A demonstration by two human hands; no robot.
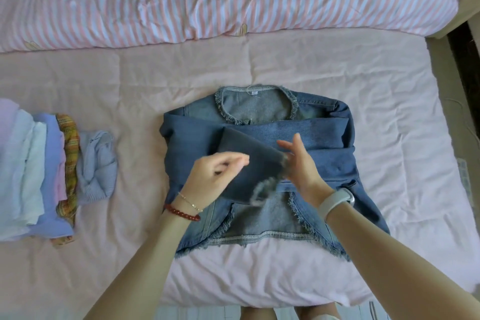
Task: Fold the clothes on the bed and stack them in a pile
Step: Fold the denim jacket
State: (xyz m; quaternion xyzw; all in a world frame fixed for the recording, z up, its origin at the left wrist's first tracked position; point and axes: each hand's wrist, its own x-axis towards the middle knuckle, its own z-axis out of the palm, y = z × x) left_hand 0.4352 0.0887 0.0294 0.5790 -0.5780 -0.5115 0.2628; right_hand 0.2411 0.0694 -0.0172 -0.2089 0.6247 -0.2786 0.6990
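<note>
A blue denim jacket [324, 143] with frayed edges lies open-side up in the middle of the pink bed [259, 65], one sleeve folded across its chest. My left hand [213, 179] pinches the second sleeve [249, 163], lifted and blurred, over the jacket's middle. My right hand [301, 163], fingers straight, touches the frayed cuff end of that sleeve. At the left edge stands a pile of folded clothes [33, 171] in white, lilac and pink with a plaid piece.
A crumpled pale blue striped garment [97, 166] lies beside the pile. A pink-and-white striped quilt [233, 0] with strawberry prints covers the far side of the bed. The bed's right edge [441, 65] meets a dark floor gap.
</note>
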